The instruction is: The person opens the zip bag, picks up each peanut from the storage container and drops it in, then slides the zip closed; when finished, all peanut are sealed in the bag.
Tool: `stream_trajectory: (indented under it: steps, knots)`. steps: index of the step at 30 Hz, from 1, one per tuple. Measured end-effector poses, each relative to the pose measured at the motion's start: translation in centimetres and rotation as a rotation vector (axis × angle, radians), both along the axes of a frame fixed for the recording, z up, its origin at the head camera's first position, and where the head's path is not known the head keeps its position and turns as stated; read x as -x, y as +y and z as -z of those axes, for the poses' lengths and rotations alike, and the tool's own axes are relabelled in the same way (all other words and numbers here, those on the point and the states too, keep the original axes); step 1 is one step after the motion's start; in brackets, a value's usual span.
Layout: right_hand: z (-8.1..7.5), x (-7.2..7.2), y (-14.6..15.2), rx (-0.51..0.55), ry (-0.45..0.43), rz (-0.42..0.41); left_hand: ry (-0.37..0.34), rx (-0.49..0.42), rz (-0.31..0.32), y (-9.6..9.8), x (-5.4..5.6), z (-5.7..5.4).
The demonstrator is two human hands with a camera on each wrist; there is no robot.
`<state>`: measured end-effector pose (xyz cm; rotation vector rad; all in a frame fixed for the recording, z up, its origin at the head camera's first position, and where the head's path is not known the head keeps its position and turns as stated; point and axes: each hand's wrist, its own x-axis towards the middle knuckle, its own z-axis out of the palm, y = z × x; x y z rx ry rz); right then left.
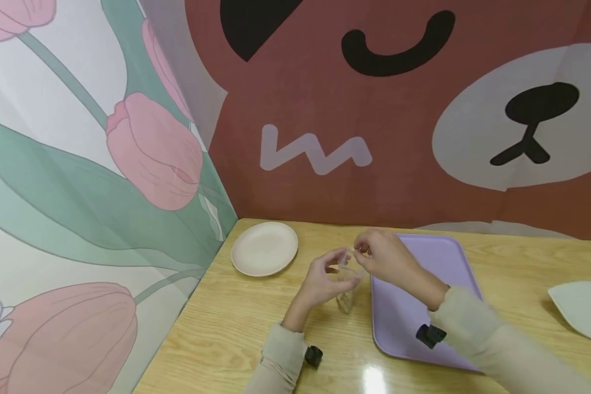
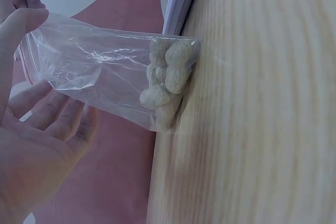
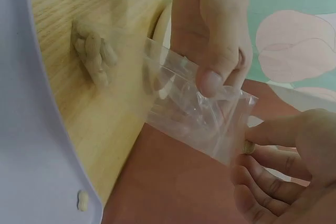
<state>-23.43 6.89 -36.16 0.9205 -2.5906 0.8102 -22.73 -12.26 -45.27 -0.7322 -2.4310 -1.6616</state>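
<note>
My left hand (image 1: 320,279) holds a clear zip bag (image 2: 105,59) near its top, with the thumb on one side and fingers on the other. Several peanuts (image 2: 177,69) in their shells lie gathered at the bag's bottom, close above the table or touching it. At the bag's mouth, my right hand (image 1: 386,256) pinches a small tan peanut (image 3: 249,147), mostly hidden by the fingers. Another peanut (image 3: 82,201) lies on the purple tray (image 1: 399,323), near its edge, in the right wrist view.
A round cream plate (image 1: 265,249) sits at the back left of the wooden table (image 1: 216,345). The tray lies under my right forearm. Farther right is a pale, flat dish-like object (image 1: 583,309), cut by the frame. Printed cloths hang behind and to the left.
</note>
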Motion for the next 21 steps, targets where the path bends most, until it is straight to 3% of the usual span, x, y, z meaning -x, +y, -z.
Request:
stream_trajectory:
  steps: [21]
  knots:
    - [0.49, -0.19, -0.49, -0.002, -0.010, 0.026, -0.038, -0.008, -0.009, 0.06, -0.08, -0.05]
